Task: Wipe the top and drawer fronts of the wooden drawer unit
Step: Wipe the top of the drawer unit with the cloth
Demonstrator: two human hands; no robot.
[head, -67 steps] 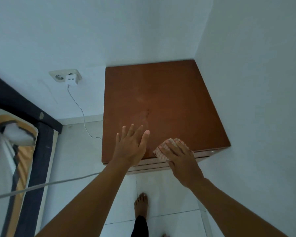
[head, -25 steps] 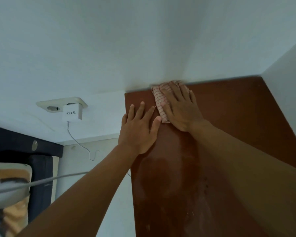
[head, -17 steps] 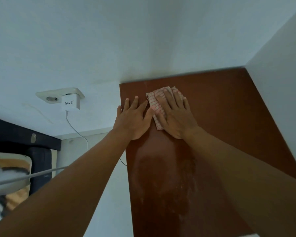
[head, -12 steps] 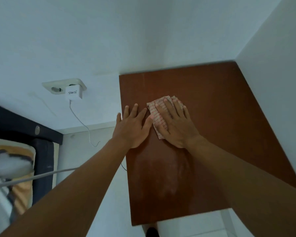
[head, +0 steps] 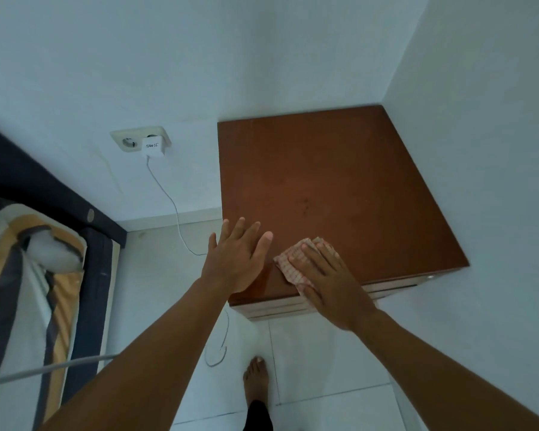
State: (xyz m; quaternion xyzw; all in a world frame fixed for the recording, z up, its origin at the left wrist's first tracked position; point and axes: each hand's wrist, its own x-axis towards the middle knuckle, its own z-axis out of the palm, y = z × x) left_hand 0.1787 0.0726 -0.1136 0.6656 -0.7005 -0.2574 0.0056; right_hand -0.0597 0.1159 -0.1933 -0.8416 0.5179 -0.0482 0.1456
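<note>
The wooden drawer unit stands in the room's corner, its brown top seen from above and thin strips of its pale drawer fronts showing at the near edge. My right hand presses a checked pink-and-white cloth flat onto the top's near edge. My left hand rests flat, fingers spread, on the near left corner of the top, holding nothing.
White walls close in behind and to the right of the unit. A wall socket holds a white charger whose cable trails to the tiled floor. A bed with striped bedding lies left. My bare foot stands below.
Both hands drew back from the far left of the top toward its near edge, the right one dragging the cloth. The view tilted down, showing the drawer fronts and floor again.
</note>
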